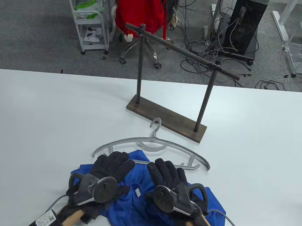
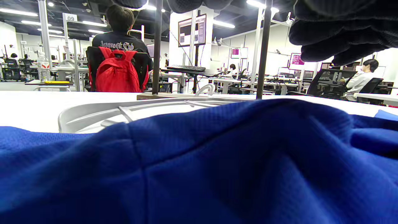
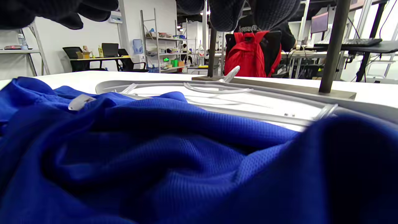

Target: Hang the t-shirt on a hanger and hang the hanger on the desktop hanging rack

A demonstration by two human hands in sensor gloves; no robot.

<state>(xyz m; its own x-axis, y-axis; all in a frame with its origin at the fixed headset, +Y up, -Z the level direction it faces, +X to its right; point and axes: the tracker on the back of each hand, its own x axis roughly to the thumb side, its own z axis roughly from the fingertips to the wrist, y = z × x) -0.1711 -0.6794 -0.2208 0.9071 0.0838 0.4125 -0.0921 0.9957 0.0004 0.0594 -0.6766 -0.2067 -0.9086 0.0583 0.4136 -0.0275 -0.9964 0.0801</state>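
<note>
the white worktop (image 1: 34, 113) carries everything. the dark rack (image 1: 166, 119) stands toward its far side on a slanted wooden base, two posts bearing a bar that is bare. the blue shirt (image 1: 137, 206) lies crumpled at the near edge, a small white tag showing near its middle. the grey hanger (image 1: 153, 145) lies flat just past the shirt, between it and the rack base, its hook toward the rack; the shirt's far edge overlaps the hanger's lower bar.

the left hand (image 1: 112, 167) lies on the shirt's left part, fingers reaching forward toward the hanger's left arm, slightly bent. the right hand (image 1: 169, 175) lies on the shirt's right part in the same way. neither looks closed round the cloth from above, and the wrist views show only fingertips hanging above the fabric, so both read as loose and holding nothing, though the undersides are hidden.

beyond the worktop sit a chair with a red backpack (image 1: 140, 9), a white cart (image 1: 91, 20), a black computer tower (image 1: 243, 26) and tangled cables (image 1: 199, 46) on the grey floor.
</note>
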